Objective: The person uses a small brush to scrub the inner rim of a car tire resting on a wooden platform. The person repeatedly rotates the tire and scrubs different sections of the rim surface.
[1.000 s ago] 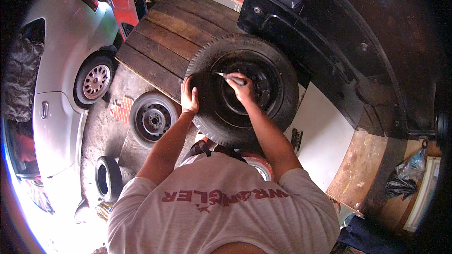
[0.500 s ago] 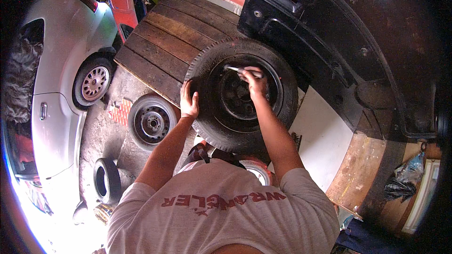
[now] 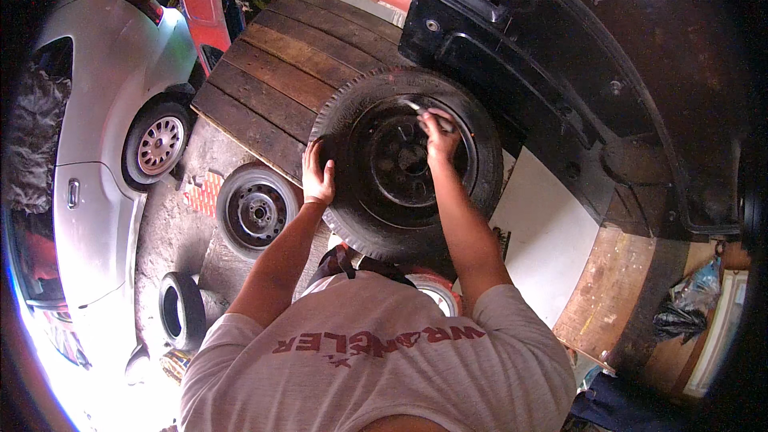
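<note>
A big black wheel with a knobbly tyre point(image 3: 344, 104) lies flat in front of me, its dark steel rim point(image 3: 386, 184) facing up. My right hand point(image 3: 439, 136) is closed around a slim, light-coloured tool, seemingly a paintbrush point(image 3: 413, 104), over the upper part of the rim. Its tip points up and left at the rim's inner edge; blur hides whether it touches. Fingers outstretched, my left hand point(image 3: 318, 176) rests against the tyre's left side and grips nothing.
Dark wooden planks point(image 3: 280, 64) extend beyond the tyre. A smaller steel wheel point(image 3: 258, 210) and a loose tyre point(image 3: 182, 310) are on the left, near a silver car point(image 3: 96, 136). A large black panel point(image 3: 512, 72) rises on the right, above a white board point(image 3: 544, 224).
My right hand has shifted slightly right, and the brush tip has swept up and right along the rim. My left hand keeps its place on the tyre.
</note>
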Demonstrator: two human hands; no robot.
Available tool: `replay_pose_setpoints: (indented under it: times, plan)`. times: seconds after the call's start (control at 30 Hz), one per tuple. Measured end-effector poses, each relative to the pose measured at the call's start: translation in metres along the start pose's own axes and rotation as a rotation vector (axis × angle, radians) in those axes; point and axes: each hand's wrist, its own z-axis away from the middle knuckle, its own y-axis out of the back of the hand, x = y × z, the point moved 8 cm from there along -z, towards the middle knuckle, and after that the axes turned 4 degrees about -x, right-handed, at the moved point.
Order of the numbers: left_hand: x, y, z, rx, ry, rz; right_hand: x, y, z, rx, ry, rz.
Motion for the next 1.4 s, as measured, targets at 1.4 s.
replay_pose_setpoints:
  times: [1.4]
  plan:
    - [0.032,-0.021,-0.041,-0.117,-0.143,0.085,-0.04,0.117,0.019,0.188,0.217,0.586]
